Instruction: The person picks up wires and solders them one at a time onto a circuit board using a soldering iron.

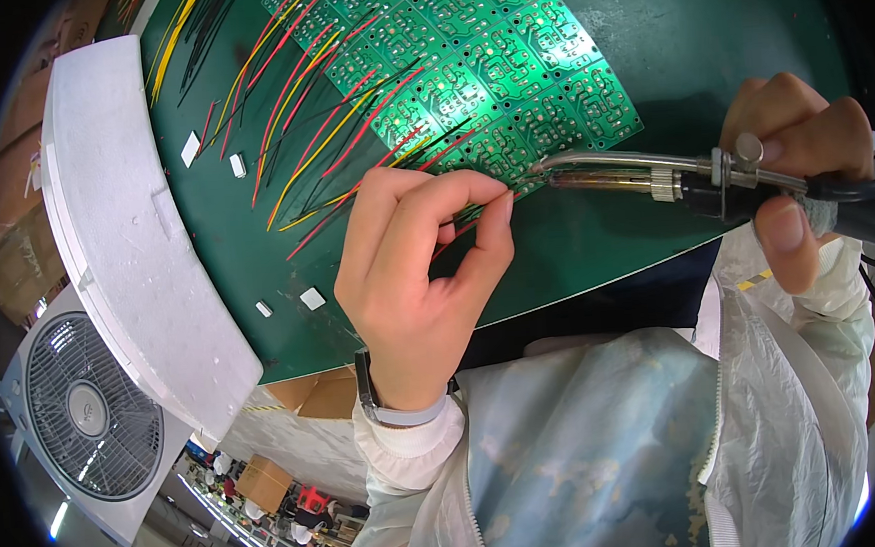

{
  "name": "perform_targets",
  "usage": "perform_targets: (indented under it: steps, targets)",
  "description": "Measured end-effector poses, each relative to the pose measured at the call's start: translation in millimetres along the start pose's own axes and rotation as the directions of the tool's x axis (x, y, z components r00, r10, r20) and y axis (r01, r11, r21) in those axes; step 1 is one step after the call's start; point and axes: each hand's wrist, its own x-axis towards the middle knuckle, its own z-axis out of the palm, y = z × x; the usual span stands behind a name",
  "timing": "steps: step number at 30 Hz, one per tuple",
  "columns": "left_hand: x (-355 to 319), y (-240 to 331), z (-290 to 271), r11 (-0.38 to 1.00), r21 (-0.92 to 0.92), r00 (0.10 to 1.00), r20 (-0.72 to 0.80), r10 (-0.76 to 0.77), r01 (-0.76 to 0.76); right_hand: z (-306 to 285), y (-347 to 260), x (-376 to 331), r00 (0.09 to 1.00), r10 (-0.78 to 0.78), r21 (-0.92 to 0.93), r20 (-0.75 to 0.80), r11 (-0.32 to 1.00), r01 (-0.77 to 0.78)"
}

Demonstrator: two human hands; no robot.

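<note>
A green circuit board panel, split into several repeated sections, lies on the green mat. Red, yellow and black wires stick out from its left side. My left hand is at the panel's near edge, thumb and forefinger pinched on a thin wire whose tip is mostly hidden. My right hand grips a soldering iron with a metal feed tube along it. The iron's tip meets the board's near edge right beside my left fingertips.
A white foam block borders the mat on the left. Small white pieces lie scattered near it. Loose yellow and black wires rest at the far left. A box fan stands beyond the foam. A black cable trails from the iron.
</note>
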Motion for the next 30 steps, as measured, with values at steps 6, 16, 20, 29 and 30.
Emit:
perform_targets:
  steps: [6, 16, 20, 29, 30]
  targets:
    - [0, 0, 2, 0.999, -0.033, 0.999, -0.015, -0.032, 0.031, 0, 1, 2, 1.0, -0.02, -0.008, 0.018, 1.0, 0.021]
    - [2, 8, 0, 0.976, 0.204, 0.997, -0.006, 0.08, -0.077, 26, -15, 20, 0.994, -0.104, -0.094, -0.042, 0.991, 0.099]
    - [0, 13, 0, 0.959, 0.27, 0.996, 0.006, 0.084, -0.082, 28, -15, 22, 0.986, -0.168, -0.114, -0.013, 0.98, 0.166]
    - [3, 16, 1, 0.959, 0.267, 0.995, 0.019, 0.094, -0.095, 26, -18, 25, 0.974, -0.225, -0.132, 0.028, 0.965, 0.227]
    - [3, 17, 2, 0.959, 0.267, 0.995, 0.019, 0.094, -0.096, 25, -18, 25, 0.973, -0.228, -0.136, 0.039, 0.963, 0.231]
